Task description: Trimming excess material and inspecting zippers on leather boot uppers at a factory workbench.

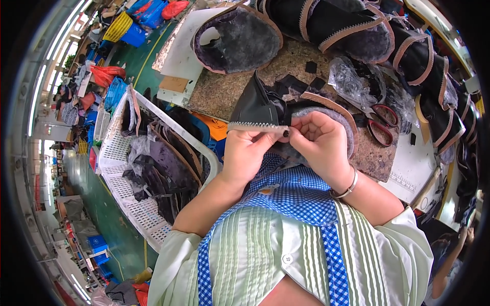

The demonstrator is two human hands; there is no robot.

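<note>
My left hand [240, 158] grips a black leather boot upper [252, 108] by its pale zigzag-cut edge, thumb on top. From the right, my right hand [324, 145] pinches at the end of that same edge, its fingertips almost touching my left thumb. A tiny dark piece [286, 133] shows between the two hands; I cannot make out what it is. Behind my right hand curves more of the work, a grey fleece lining [314, 111] with a tan border. To the right lie red-and-black-handled scissors [380, 127], handles toward me.
Several fleece-lined boot pieces [237, 41] lie across the far side of the speckled worktop [217, 92]. Small black scraps [291, 84] and clear plastic bags [347, 79] sit nearer. At my left stands a white perforated basket [115, 171] holding more boot pieces.
</note>
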